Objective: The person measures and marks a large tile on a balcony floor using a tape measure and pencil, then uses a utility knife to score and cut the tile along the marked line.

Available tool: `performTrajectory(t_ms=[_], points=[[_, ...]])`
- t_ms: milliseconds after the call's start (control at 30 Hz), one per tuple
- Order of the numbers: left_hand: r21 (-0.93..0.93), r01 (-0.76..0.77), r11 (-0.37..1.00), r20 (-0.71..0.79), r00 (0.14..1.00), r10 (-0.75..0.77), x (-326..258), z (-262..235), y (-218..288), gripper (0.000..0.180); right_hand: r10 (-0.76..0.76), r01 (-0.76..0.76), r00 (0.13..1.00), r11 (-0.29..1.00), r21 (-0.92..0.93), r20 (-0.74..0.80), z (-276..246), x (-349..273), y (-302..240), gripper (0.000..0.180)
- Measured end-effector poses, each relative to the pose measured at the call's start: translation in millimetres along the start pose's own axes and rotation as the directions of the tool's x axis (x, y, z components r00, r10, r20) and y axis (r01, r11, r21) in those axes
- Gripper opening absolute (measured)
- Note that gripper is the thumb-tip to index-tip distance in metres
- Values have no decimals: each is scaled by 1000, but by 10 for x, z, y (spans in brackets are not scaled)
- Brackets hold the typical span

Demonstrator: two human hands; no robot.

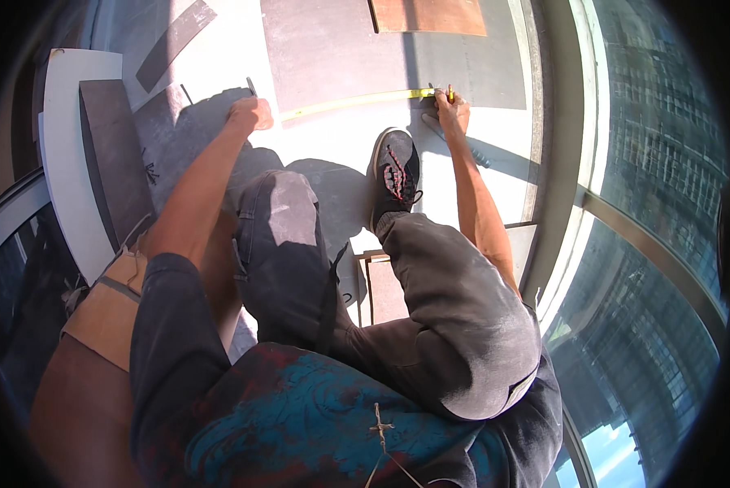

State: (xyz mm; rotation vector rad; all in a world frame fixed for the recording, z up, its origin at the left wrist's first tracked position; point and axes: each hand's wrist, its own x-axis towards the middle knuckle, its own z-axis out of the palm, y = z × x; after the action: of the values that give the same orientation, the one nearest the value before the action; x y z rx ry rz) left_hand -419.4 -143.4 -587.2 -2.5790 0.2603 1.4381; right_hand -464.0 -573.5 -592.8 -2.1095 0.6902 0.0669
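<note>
1. Firstly, the right hand (453, 110): fingers closed on a small yellow-tipped marking tool (450, 93), probably a pencil, though it is too small to be certain. The hand presses down at the far end of the yellow tape measure blade (353, 102), at the lower edge of the grey board (332, 49).
2. Left hand (251, 114): curled into a loose fist, knuckles up, resting on the floor at the near end of the tape. Whether it pins the tape case underneath cannot be told, as the palm side is hidden.
3. Yellow tape measure blade: stretched flat between the two hands, running along the front edge of the grey board, slightly bowed by the lens.
4. Grey board: a large flat sheet lying on the pale floor (219, 57), beyond both hands.
5. Brown panel (430, 15): flat at the top of the view, overlapping the far edge of the grey board.
6. Dark shoe (396, 175) with red-flecked laces: planted on the floor between the two forearms, just below the tape.
7. Dusty grey trousers (454, 325): both knees bent, filling the middle of the view.
8. White curved panel (68, 154): at far left, with a dark plank (113, 154) lying on it.
9. Glass wall (649, 203): along the right side, with a metal frame.
</note>
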Motion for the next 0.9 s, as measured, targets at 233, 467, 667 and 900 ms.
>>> performTrajectory(t_ms=[233, 467, 667, 900], points=[[-65, 55, 996, -2, 998, -55, -207, -128, 42, 39, 7, -7, 1000, 1000, 2, -13, 17, -23, -23, 36], [-63, 67, 996, 21, 998, -66, -178, -129, 25, 39, 2, -2, 1000, 1000, -9, -1, 34, -16, -44, 34], [-67, 92, 994, 23, 996, -91, -247, -176, 76, 40, -15, 15, 1000, 1000, -10, -7, 30, -29, -41, 34], [-45, 75, 996, 20, 997, -74, -214, -147, 48, 38, -2, 2, 1000, 1000, 23, -2, 43, -14, 14, 35]])
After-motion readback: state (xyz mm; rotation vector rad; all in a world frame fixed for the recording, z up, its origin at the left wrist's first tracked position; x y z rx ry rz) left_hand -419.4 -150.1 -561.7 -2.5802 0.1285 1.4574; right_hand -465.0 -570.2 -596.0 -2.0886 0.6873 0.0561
